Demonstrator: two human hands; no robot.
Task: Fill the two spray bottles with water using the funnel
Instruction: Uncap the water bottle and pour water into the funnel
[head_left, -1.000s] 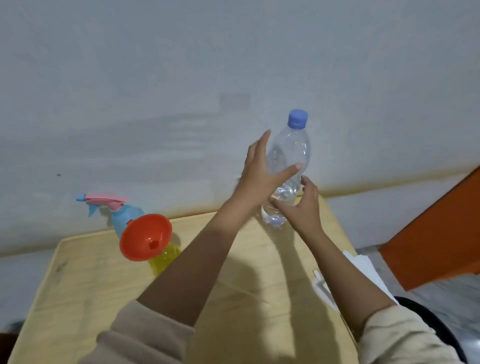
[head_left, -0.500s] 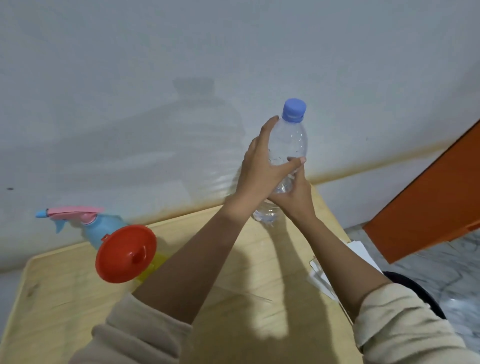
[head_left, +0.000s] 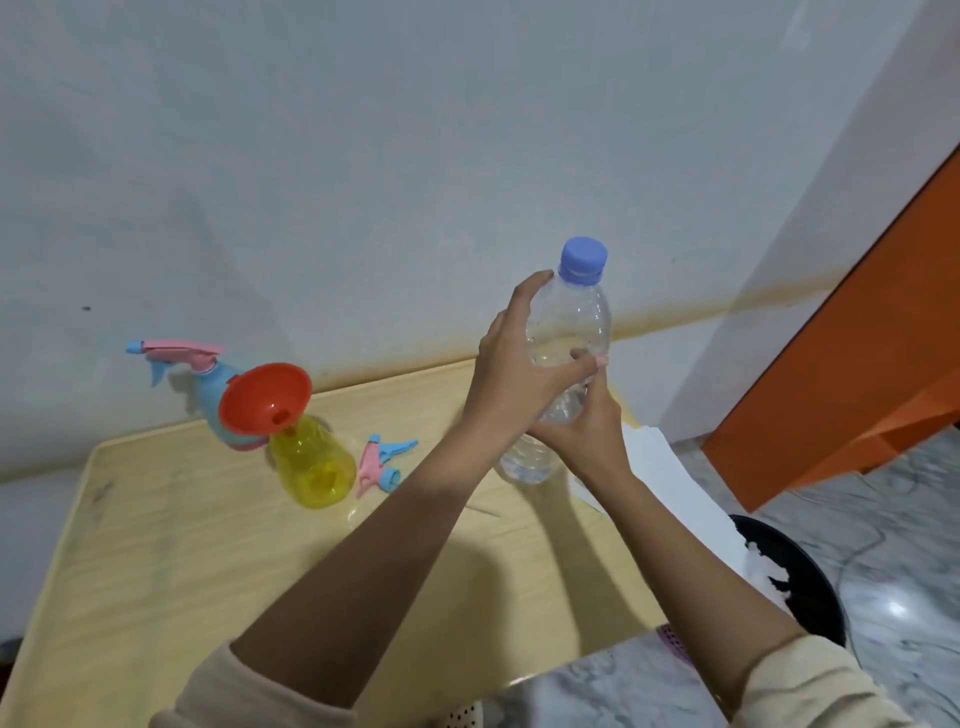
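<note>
A clear water bottle with a blue cap stands upright at the far right of the wooden table. My left hand grips its upper body; my right hand grips it lower down. The cap is on. At the far left a yellow spray bottle has an orange funnel in its neck. Behind it stands a blue spray bottle with its pink trigger head on. A loose pink and blue spray head lies beside the yellow bottle.
A white wall rises right behind the table. White paper lies off the table's right edge above a black bin. An orange panel stands at the far right on a marble floor.
The view has shifted down and left, bringing the yellow bottle and loose spray head into sight. Both hands keep their hold on the water bottle; my left hand sits a little higher, near its shoulder.
</note>
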